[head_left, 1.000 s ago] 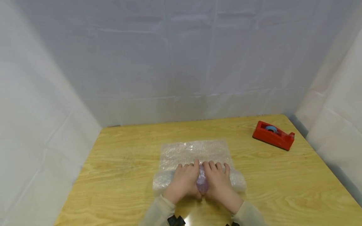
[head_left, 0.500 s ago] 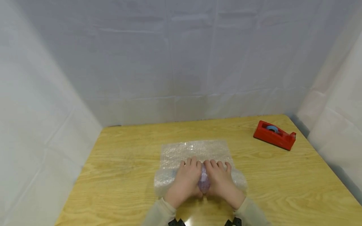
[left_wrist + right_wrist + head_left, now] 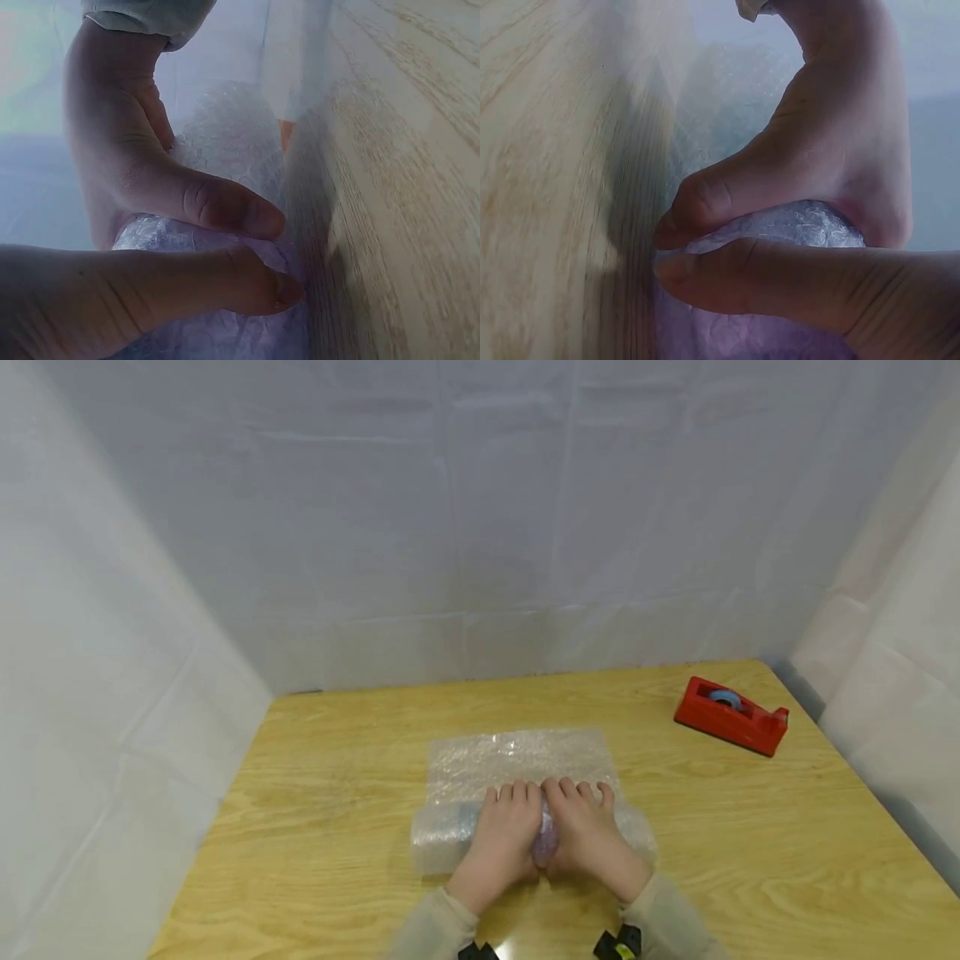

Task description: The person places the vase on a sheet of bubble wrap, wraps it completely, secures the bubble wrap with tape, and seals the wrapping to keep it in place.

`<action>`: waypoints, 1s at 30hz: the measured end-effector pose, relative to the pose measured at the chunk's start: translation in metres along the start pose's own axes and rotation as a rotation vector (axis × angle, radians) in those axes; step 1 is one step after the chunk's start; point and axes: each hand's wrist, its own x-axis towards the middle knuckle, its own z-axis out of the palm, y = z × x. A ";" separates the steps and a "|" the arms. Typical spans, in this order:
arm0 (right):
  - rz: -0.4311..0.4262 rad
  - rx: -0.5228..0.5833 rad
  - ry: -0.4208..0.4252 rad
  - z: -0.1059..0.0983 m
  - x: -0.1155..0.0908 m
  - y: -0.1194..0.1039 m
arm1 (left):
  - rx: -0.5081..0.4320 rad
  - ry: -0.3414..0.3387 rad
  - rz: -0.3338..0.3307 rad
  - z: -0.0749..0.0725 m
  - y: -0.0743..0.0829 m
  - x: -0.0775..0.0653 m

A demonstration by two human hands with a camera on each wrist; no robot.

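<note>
A sheet of clear bubble wrap (image 3: 517, 756) lies on the table, its near part wound into a thick roll (image 3: 438, 839) lying crosswise. Something purple (image 3: 545, 843) shows through the roll between my hands; what it is cannot be made out. My left hand (image 3: 502, 835) grips the roll left of its middle. Close beside it, my right hand (image 3: 588, 839) grips it on the right. Fingers curve over the top, and both thumbs lie on the near side. In the left wrist view my left thumb (image 3: 240, 285) presses the wrap, with the right thumb (image 3: 232, 206) nearly alongside.
A red tape dispenser (image 3: 731, 717) with a blue-cored tape roll stands at the table's back right. The wooden table (image 3: 322, 777) ends at white sheets (image 3: 450, 527) hung behind and at both sides. Dark devices (image 3: 618, 943) sit at the wrists.
My left hand has shifted a little to the right along the roll, closer to the right hand, so less of the purple part shows. The right hand keeps its hold.
</note>
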 end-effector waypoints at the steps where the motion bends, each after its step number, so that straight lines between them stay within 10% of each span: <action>1: -0.001 -0.005 -0.004 0.000 0.001 0.000 | -0.002 -0.007 -0.004 0.000 0.000 0.000; 10: -0.015 -0.029 -0.035 -0.002 0.001 -0.001 | -0.028 -0.074 -0.040 -0.004 -0.001 -0.001; 22: -0.078 -0.147 0.236 0.015 -0.019 -0.012 | -0.229 -0.321 -0.082 -0.006 -0.014 0.008; 30: -0.053 -0.088 0.228 0.017 -0.016 -0.008 | -0.283 -0.365 -0.073 -0.010 -0.018 0.014</action>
